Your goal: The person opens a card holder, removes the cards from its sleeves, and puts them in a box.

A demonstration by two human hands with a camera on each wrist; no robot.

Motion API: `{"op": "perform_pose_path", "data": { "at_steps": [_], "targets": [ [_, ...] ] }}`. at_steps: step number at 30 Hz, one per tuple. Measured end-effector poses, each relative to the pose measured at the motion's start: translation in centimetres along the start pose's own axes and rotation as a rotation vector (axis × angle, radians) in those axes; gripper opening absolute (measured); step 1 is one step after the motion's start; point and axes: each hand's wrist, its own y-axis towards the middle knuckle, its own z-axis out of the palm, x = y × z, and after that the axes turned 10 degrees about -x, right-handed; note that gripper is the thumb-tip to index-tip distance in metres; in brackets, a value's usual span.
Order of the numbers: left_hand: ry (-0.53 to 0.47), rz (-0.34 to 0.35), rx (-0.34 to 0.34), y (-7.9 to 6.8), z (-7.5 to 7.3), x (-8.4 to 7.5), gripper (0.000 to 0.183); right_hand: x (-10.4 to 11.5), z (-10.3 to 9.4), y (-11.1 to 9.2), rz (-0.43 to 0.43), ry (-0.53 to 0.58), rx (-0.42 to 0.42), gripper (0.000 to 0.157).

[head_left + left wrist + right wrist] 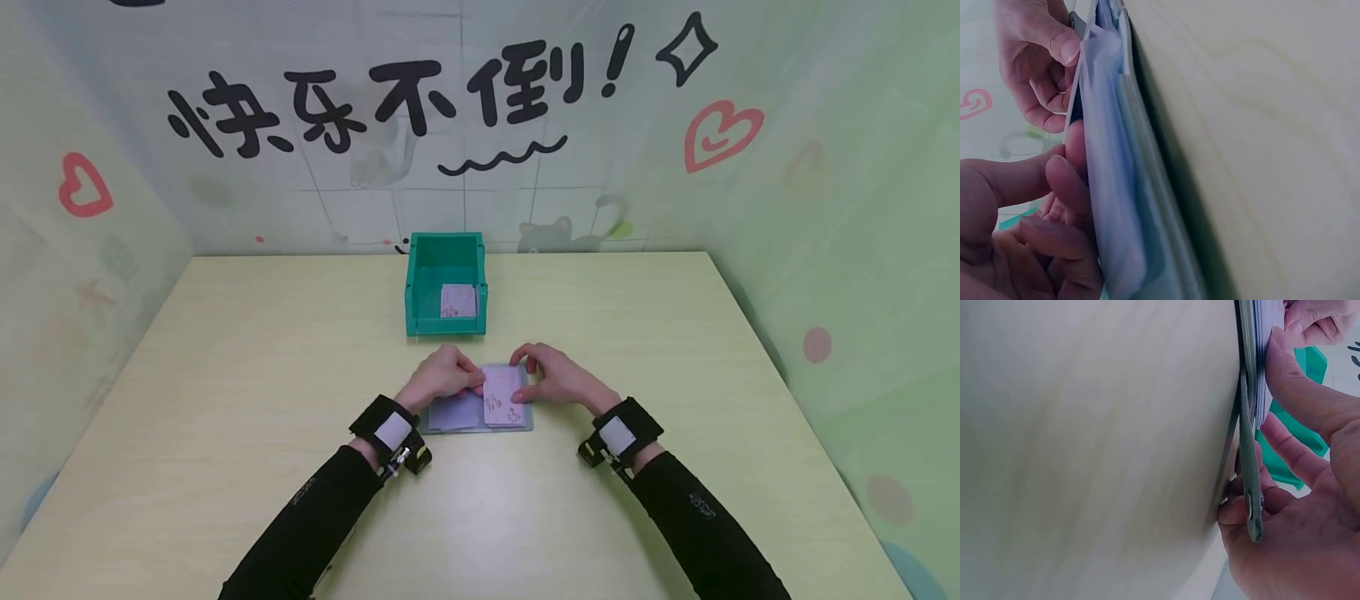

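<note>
A small card album [455, 414] with a pale blue-grey cover and clear, lilac-tinted sleeves lies open on the table. On its right side is a pinkish card [501, 396] with a small flower print. My left hand [447, 372] pinches the upper left edge of this card. The right hand [557, 377] holds the album's right side, its thumb on the card's right edge and a finger at the top edge. In the right wrist view, a cover strap [1249, 456] sticks out past curled fingers. Whether the card sits inside a sleeve, I cannot tell.
Behind the album stands a green plastic bin [446, 327], its low front toward me. Similar flower-printed cards [457, 301] lie in it at the right. A light wooden table [247, 375] reaches back to a printed curtain [465, 208].
</note>
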Motion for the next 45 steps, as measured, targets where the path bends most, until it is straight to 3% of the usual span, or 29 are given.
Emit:
{"op": "perform_pose_path", "data": {
  "at_steps": [13, 17, 21, 29, 39, 45],
  "targets": [
    [0.008, -0.053, 0.034, 0.3, -0.2, -0.1, 0.018, 0.0, -0.1, 0.0, 0.008, 0.013, 0.01, 0.051],
    [-0.029, -0.063, 0.037, 0.2, -0.4, 0.2, 0.018, 0.0, -0.1, 0.0, 0.009, 0.018, 0.013, 0.051],
    [-0.066, -0.05, 0.036, 0.1, -0.5, 0.4, 0.02, 0.1, -0.1, -0.1, 0.011, 0.019, 0.012, 0.051],
    [-0.04, -0.018, 0.003, 0.0, -0.3, 0.4, 0.016, 0.1, 0.0, 0.0, -0.002, 0.018, 0.01, 0.051],
    [-0.072, 0.004, 0.043, -0.5, -1.7, 1.2, 0.017, 0.3, -0.1, -0.1, 0.015, 0.01, 0.01, 0.051],
    [-0.147, -0.032, 0.063, -0.8, -2.5, 1.3, 0.021, 0.2, 0.0, -0.2, 0.015, 0.014, 0.011, 0.051]
  ]
}}
